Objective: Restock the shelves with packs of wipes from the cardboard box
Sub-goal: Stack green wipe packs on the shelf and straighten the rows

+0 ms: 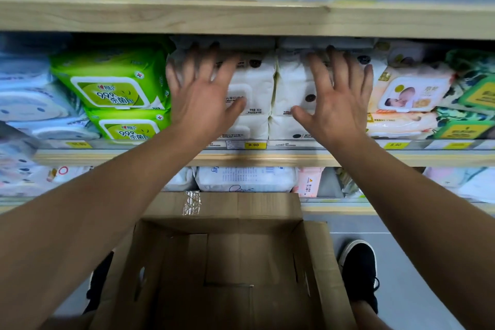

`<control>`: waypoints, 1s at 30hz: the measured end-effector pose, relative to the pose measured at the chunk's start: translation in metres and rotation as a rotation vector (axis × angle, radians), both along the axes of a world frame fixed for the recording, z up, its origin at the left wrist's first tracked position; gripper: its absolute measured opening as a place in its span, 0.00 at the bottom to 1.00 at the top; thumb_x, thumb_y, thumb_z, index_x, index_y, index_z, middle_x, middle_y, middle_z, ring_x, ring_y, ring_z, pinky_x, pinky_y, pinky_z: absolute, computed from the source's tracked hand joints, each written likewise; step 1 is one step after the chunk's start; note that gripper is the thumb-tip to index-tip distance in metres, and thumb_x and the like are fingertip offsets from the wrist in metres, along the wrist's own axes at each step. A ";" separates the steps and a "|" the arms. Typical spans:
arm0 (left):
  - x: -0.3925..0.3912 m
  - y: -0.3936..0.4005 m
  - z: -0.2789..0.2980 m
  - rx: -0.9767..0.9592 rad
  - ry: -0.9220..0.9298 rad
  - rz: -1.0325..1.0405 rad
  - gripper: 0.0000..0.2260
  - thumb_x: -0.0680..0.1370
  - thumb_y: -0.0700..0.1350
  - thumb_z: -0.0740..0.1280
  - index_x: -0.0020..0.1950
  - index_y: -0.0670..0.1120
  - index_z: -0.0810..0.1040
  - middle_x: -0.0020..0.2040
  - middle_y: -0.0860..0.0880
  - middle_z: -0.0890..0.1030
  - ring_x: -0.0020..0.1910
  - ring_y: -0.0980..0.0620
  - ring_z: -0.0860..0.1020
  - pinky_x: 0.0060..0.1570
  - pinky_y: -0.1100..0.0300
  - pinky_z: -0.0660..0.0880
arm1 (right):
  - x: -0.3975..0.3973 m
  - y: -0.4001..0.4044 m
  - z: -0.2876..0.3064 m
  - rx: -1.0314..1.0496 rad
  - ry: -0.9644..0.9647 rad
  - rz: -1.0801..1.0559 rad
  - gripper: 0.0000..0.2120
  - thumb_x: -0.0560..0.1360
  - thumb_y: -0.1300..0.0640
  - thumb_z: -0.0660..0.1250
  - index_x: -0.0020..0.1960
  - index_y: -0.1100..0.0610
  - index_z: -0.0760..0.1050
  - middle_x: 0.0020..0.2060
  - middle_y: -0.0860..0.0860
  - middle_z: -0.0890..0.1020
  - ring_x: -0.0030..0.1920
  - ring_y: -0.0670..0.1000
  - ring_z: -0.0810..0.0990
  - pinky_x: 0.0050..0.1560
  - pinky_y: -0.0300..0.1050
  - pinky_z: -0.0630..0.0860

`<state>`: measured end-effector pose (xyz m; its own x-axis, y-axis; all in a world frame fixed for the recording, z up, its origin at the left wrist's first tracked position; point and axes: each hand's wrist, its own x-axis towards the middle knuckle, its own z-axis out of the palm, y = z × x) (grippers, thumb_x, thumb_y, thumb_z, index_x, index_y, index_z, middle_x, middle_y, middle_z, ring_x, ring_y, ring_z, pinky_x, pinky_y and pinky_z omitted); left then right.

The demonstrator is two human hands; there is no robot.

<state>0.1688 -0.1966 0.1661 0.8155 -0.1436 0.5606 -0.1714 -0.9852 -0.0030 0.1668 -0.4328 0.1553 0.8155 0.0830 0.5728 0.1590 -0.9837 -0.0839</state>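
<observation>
Two stacks of white wipes packs (257,88) stand side by side on the middle shelf (267,158). My left hand (199,94) lies flat with fingers spread on the front of the left stack. My right hand (336,96) lies the same way on the right stack (292,88). Neither hand grips a pack. Below me the cardboard box (230,270) stands open on the floor, and its inside shows only bare cardboard.
Green wipes packs (115,88) sit left of the white stacks, baby-print packs (412,94) to the right. A wooden shelf board (241,13) with yellow 9.90 price tags runs just above my hands. More packs fill the lower shelf (246,179). My black shoe (360,270) is beside the box.
</observation>
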 end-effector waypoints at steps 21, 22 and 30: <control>-0.039 0.011 0.001 0.055 0.152 -0.144 0.36 0.73 0.57 0.67 0.77 0.53 0.55 0.77 0.44 0.55 0.76 0.40 0.50 0.72 0.39 0.46 | -0.065 -0.010 -0.003 0.005 0.237 -0.008 0.47 0.68 0.44 0.74 0.77 0.48 0.50 0.77 0.54 0.55 0.77 0.60 0.48 0.76 0.58 0.47; -0.050 0.005 -0.002 0.034 0.158 -0.182 0.35 0.73 0.56 0.67 0.77 0.52 0.56 0.78 0.44 0.56 0.77 0.40 0.50 0.73 0.40 0.46 | -0.077 -0.014 -0.006 0.003 0.279 -0.012 0.46 0.68 0.44 0.73 0.77 0.48 0.51 0.77 0.54 0.55 0.77 0.59 0.48 0.76 0.57 0.47; -0.115 -0.071 -0.045 -0.022 0.375 -0.369 0.33 0.76 0.57 0.63 0.77 0.52 0.55 0.77 0.47 0.59 0.76 0.43 0.55 0.73 0.45 0.52 | -0.151 -0.079 -0.049 -0.020 0.524 -0.101 0.43 0.69 0.42 0.71 0.76 0.52 0.55 0.73 0.54 0.63 0.75 0.59 0.56 0.74 0.56 0.54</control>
